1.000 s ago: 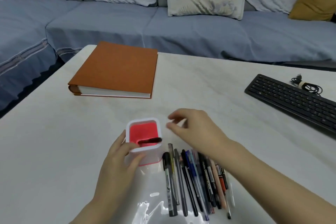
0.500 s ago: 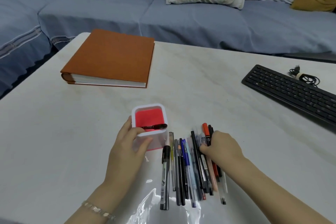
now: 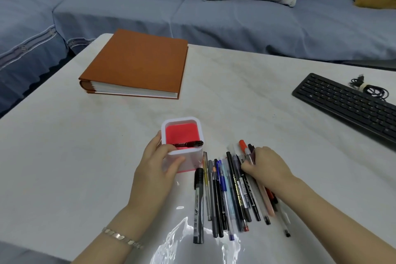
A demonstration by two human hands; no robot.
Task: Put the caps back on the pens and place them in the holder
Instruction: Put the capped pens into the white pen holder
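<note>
Down from above the holder a second ago, the right hand [image 3: 264, 167] now rests curled on the far-right side of the row of pens [image 3: 227, 193], fingers closed about an orange-capped pen [image 3: 244, 150]. To its left, the left hand [image 3: 157, 165] wraps the near side of the white holder [image 3: 182, 143]. Inside the red-lined holder one black pen [image 3: 188, 144] leans across. Beyond lie a brown book [image 3: 137, 64] and, rightward, a keyboard [image 3: 347, 103] on the counter [image 3: 64, 146].

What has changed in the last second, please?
The right hand came down from beside the holder onto the row of pens; its fingers now close on pens at the right side. The left hand still steadies the holder, one black pen inside.
</note>
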